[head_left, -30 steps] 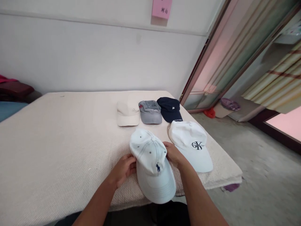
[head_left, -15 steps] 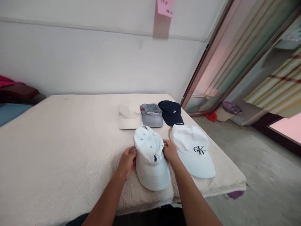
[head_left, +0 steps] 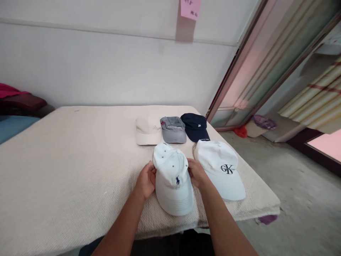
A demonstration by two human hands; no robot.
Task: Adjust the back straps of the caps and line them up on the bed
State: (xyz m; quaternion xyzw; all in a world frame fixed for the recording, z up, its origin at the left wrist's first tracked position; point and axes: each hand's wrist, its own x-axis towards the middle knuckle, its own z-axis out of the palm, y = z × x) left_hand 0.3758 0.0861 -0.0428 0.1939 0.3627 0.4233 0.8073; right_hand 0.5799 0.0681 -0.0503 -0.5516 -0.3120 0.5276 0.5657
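A pale baseball cap (head_left: 172, 185) with a small navy horse-rider emblem rests near the front edge of the cloth-covered surface, brim towards me. My left hand (head_left: 147, 179) grips its left side, the fingertips partly hidden under the cap's edge. On the opposite side, my right hand (head_left: 196, 173) holds the cap's lower edge, fingers partly tucked behind it. Just right of that hand lies a white cap with "CK" lettering (head_left: 218, 167). Behind, in a row, are a cream cap (head_left: 148, 131), a grey cap (head_left: 173, 129) and a navy cap (head_left: 195, 127).
The cream textured cloth (head_left: 66, 170) covers the surface up to the white wall (head_left: 106, 67). Its right edge drops to a concrete floor (head_left: 301, 185). A bin (head_left: 257, 126) stands by the sliding door. Dark red furniture (head_left: 22, 103) is at far left.
My left hand has turned slightly, showing more of its palm side against the cap. The cap has widened or shifted a little between my hands. The view has moved slightly.
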